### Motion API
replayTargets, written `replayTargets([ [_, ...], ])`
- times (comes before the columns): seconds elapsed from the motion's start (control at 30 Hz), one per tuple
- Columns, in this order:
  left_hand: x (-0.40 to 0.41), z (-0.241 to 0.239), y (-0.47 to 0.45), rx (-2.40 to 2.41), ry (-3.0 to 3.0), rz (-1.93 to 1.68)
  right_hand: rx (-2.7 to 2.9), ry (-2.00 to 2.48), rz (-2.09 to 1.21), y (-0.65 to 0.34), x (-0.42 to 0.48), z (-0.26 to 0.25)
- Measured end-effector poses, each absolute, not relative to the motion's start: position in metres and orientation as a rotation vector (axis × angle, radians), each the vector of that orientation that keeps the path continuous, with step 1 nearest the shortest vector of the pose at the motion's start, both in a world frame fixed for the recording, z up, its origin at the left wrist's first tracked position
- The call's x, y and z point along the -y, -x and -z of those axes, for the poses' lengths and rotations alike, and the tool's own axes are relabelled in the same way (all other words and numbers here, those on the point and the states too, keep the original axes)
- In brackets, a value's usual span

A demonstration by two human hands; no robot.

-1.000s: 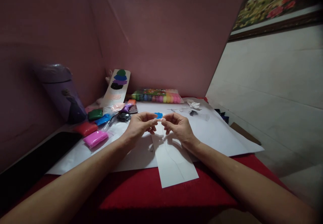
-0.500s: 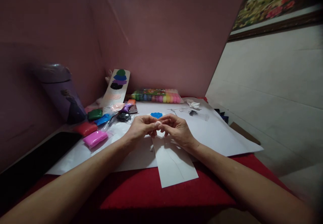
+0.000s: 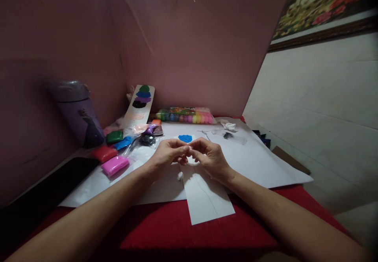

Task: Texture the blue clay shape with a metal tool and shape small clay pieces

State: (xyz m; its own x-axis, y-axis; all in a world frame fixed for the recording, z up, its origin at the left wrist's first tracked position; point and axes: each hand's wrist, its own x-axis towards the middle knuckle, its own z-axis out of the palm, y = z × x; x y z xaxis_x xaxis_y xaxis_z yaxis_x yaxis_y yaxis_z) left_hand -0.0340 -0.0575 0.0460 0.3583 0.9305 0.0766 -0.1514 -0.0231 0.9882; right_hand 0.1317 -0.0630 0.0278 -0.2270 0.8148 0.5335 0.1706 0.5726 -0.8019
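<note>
Above a narrow white card point(image 3: 208, 203), my left hand point(image 3: 167, 153) and my right hand point(image 3: 211, 157) meet fingertip to fingertip. Both are closed in a pinch on a tiny bit of white clay point(image 3: 189, 148), mostly covered by the fingers. A thin drawn line runs down the card, and a flattened patch of blue clay point(image 3: 185, 138) is at its far end. Beside the card, below my left hand, lies a small white lump of clay point(image 3: 180, 176).
Packets of coloured clay, among them a pink one point(image 3: 115, 165), lie at left near a purple tumbler point(image 3: 79, 112) and a black slab point(image 3: 53, 183). Behind are a card with coloured patches point(image 3: 138, 106) and a multicoloured clay pack point(image 3: 184, 115). White clay point(image 3: 228, 125) lies back right.
The view has shifted a little, so everything sits slightly lower and further right. My fingers have shifted slightly around the white clay, and the small lump beside the card shows more fully.
</note>
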Motion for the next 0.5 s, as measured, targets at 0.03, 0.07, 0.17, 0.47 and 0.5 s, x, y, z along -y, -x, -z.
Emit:
replayTargets([
  [0.03, 0.0576, -0.0461, 0.0338, -0.807, -1.282, -1.043, 1.726, 0.827, -0.745, -0.1316, 0.0634, -0.0283],
  [0.07, 0.0577, -0.0463, 0.0336, -0.81, -1.278, -1.05, 1.718, 0.826, -0.761, -0.1314, 0.0636, -0.0287],
  [0.17, 0.0582, -0.0477, 0.0325, -0.835, -1.286, -1.071, 1.652, 0.801, -0.855, -0.1306, 0.0629, -0.0295],
  [0.47, 0.0554, -0.0469, 0.0316, -0.91, -1.248, -1.18, 1.512, 0.767, -1.0, -0.1304, 0.0557, -0.0292],
  [0.5, 0.0552, -0.0468, 0.0316, -0.922, -1.24, -1.196, 1.501, 0.769, -1.006, -0.1302, 0.0554, -0.0293],
])
